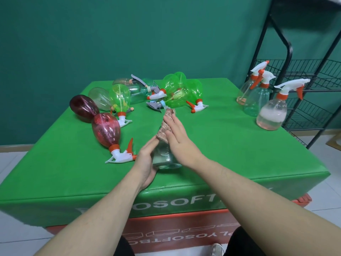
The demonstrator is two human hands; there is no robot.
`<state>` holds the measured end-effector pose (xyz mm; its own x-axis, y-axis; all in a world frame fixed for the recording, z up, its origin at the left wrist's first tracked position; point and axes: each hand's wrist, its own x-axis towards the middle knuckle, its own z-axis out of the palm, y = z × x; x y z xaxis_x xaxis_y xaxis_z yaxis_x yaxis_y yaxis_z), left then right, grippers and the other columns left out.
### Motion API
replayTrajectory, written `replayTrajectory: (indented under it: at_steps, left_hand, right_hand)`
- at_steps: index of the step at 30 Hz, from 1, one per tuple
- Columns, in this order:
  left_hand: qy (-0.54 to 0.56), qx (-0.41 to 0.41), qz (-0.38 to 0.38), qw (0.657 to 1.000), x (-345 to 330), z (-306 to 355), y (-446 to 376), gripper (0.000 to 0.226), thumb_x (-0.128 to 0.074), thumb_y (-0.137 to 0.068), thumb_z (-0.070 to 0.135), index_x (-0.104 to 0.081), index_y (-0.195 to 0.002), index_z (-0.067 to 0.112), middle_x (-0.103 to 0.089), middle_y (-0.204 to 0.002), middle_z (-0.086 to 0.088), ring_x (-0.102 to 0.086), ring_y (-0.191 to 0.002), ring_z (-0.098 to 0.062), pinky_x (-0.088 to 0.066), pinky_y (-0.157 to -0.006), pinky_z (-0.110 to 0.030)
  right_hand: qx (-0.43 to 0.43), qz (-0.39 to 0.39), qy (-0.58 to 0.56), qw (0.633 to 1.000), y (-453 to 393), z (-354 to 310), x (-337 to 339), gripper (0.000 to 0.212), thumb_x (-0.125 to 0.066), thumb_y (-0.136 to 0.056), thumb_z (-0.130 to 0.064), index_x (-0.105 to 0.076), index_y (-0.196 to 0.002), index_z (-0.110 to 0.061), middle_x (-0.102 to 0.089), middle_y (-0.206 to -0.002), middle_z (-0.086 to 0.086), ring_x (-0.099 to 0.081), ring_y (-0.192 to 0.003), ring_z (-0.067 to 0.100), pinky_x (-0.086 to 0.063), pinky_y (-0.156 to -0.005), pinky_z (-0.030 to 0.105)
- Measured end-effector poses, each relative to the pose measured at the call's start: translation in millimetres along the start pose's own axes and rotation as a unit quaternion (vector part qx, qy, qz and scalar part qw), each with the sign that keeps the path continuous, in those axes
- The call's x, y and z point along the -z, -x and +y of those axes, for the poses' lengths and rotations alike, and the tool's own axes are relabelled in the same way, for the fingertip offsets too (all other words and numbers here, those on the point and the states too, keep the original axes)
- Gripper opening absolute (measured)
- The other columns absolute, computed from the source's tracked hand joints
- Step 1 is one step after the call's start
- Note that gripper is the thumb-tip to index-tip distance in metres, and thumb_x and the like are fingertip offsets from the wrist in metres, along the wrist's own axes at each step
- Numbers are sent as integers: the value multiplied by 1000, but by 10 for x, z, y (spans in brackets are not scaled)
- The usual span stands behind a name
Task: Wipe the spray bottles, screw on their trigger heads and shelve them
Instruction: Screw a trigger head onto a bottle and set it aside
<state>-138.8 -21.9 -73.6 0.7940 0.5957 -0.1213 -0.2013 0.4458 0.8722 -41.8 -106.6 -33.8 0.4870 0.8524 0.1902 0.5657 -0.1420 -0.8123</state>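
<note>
A clear spray bottle (163, 157) lies tilted at the centre front of the green table (221, 137), neck pointing away. My left hand (146, 161) cups its base from the left, fingers curled round it. My right hand (180, 139) presses a brownish cloth (166, 124) flat against the bottle's upper side, fingers straight. Whether this bottle has a trigger head is hidden by the cloth. Several bottles lie on the table behind: two red ones (106, 130), green ones (176, 92) and clear ones (100, 97), most with white-and-orange trigger heads.
Three upright bottles with trigger heads (272, 115) stand at the table's right edge. A black wire shelf rack (313, 76) stands just right of them. The table rests on an orange box (184, 231). A green wall is behind.
</note>
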Motion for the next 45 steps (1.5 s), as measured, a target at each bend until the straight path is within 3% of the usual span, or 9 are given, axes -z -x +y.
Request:
replayTrajectory:
  at_steps: [3, 6, 12, 17, 21, 27, 32, 40, 45]
  left_hand:
    - [6, 12, 11, 1000, 24, -17, -20, 37, -50, -101, 31, -67, -130, 14, -73, -116, -13, -70, -96, -27, -54, -95, -48]
    - [9, 2, 17, 1000, 38, -27, -27, 37, -55, -96, 29, -69, -127, 15, -75, -113, -11, -72, -91, -23, -57, -82, -39]
    - [39, -3, 40, 998, 20, -6, -10, 55, -64, -86, 32, -60, -138, 13, -74, -123, -11, -74, -98, -23, -60, -82, -36]
    - [57, 5, 68, 996, 4, 12, -5, 48, -57, -100, 26, -54, -141, 2, -67, -131, -23, -70, -107, -32, -60, -86, -41]
    - [82, 15, 82, 993, 7, 4, -4, 74, -66, -87, 37, -47, -147, -1, -62, -137, -27, -57, -131, -46, -55, -97, -50]
    - [44, 2, 54, 998, 11, 23, 7, 99, -89, -68, 51, -51, -145, 2, -66, -133, -24, -62, -126, -40, -53, -101, -49]
    - [31, 4, 18, 999, 46, 25, 9, 58, -70, -87, 35, -62, -137, 5, -68, -133, -19, -66, -118, -30, -52, -100, -44]
    - [47, 23, -18, 998, 5, 74, 50, 46, -61, -89, 34, -68, -129, 12, -75, -121, -11, -71, -99, -21, -55, -87, -37]
    - [46, 23, -6, 999, 19, 49, 37, 32, -51, -98, 32, -74, -110, 13, -77, -105, -8, -72, -88, -20, -56, -79, -37]
  right_hand:
    - [-8, 6, -12, 1000, -23, -21, -43, 46, -32, -110, -23, -31, -156, -26, -6, -169, -7, -11, -144, -6, -3, -111, 12]
    - [9, 12, 4, 1000, 71, -6, -89, 46, -31, -110, -24, -32, -156, -26, -5, -169, -8, -10, -137, -12, -5, -113, 13]
    - [71, 5, 56, 996, 348, 114, -139, 50, -27, -109, -31, -27, -158, -26, 2, -169, -10, -3, -153, 2, -8, -126, 29]
    - [112, -18, 95, 989, 574, 255, -140, 50, -28, -109, -32, -23, -159, -33, 4, -167, -16, 4, -154, 4, -8, -127, 41]
    - [109, -12, 127, 986, 651, 344, -178, 49, -30, -107, -38, -21, -154, -48, 4, -165, -27, 0, -156, 12, -13, -125, 53]
    - [106, -10, 115, 988, 578, 324, -164, 51, -26, -104, -44, -21, -155, -49, 1, -165, -27, -1, -156, 12, -11, -126, 51]
    - [131, -6, 111, 985, 557, 318, -125, 52, -27, -106, -41, -10, -152, -59, 5, -165, -28, 9, -155, 11, -7, -127, 49]
    - [120, 29, 94, 988, 325, 243, -87, 52, -29, -107, -37, -24, -159, -33, 7, -167, -18, 6, -155, 7, -8, -127, 45]
    - [58, 27, 138, 988, 74, 126, -49, 50, -29, -107, -41, -22, -157, -43, 11, -168, -16, 10, -155, 10, 0, -125, 54]
